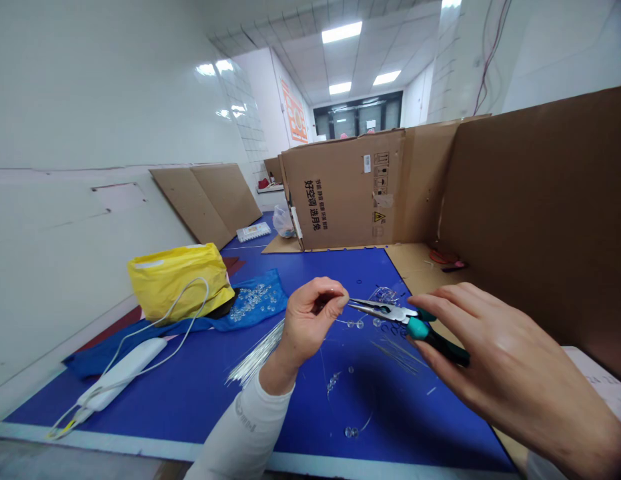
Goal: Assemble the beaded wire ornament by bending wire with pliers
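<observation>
Jutting from the gripping right hand, pliers reach the left hand; its fingertips press together.

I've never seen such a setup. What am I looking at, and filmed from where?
There's no robot here: these are a person's own bare hands, seen by a head-worn camera looking forward and down. The right hand holds green-handled pliers. The left hand is pinched closed beside the pliers' tips; anything between its thumb and finger is too small to tell. On the blue table are silvery strands, clear beads on a blue cloth, a yellow bag and a white corded device.
</observation>
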Motion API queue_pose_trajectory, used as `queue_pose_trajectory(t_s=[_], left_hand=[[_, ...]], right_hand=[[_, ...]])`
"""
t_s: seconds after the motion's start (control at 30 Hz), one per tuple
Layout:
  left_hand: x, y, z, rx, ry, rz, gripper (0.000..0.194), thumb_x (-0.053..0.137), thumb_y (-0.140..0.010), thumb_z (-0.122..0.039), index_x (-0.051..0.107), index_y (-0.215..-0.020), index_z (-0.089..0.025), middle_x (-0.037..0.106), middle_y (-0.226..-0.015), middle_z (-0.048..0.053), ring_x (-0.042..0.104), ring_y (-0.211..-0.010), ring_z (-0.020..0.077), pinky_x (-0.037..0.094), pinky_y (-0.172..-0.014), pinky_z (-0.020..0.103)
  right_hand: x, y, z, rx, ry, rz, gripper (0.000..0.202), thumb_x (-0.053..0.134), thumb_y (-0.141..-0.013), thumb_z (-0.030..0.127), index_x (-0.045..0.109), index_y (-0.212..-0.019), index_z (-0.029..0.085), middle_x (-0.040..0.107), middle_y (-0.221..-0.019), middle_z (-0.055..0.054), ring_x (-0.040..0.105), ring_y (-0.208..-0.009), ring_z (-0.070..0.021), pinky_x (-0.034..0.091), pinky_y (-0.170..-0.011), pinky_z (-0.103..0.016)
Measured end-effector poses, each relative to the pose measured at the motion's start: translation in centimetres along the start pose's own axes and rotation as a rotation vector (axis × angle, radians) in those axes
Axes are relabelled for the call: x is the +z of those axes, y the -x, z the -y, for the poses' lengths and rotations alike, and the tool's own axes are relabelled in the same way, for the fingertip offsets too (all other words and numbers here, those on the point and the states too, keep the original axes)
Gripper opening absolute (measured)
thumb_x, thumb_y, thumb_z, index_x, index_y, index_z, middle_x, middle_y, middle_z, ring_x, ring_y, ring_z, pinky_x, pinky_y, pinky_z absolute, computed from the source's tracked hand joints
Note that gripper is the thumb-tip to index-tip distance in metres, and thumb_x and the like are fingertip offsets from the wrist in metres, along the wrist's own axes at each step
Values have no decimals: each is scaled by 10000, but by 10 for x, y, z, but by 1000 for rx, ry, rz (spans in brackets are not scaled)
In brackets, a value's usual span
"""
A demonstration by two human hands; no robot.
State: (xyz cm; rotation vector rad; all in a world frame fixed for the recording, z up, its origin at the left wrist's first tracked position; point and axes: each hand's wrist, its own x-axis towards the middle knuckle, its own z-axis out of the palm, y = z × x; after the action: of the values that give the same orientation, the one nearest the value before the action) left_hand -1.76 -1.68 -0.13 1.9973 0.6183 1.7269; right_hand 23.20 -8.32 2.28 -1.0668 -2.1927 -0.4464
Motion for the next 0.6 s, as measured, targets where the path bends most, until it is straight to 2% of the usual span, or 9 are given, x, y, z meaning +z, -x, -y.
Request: queue_pose_trajectory(t_s=[0.6], left_hand=[[1, 0, -1, -21, -5, -17, 86, 728, -898, -258, 702, -849, -191, 683, -753, 16, 556, -596, 99, 460, -541, 199]], right_hand=[[1, -2, 4, 0, 4, -5, 275, 563, -982, 330, 637, -1190, 165, 686, -1008, -109, 627, -902, -284, 499, -772, -420]])
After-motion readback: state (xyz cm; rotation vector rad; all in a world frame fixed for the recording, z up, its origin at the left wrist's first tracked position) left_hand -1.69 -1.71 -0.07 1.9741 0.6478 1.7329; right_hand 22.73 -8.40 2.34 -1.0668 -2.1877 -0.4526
